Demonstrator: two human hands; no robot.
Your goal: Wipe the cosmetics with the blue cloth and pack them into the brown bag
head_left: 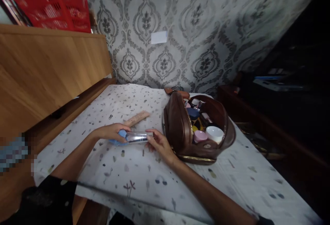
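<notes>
The left hand (111, 132) clasps a blue cloth (123, 133) against a silvery tube (139, 136) the right hand (161, 145) pinches.

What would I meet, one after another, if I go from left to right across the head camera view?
Red basket → left hand → silvery tube → right hand → open brown bag.
</notes>
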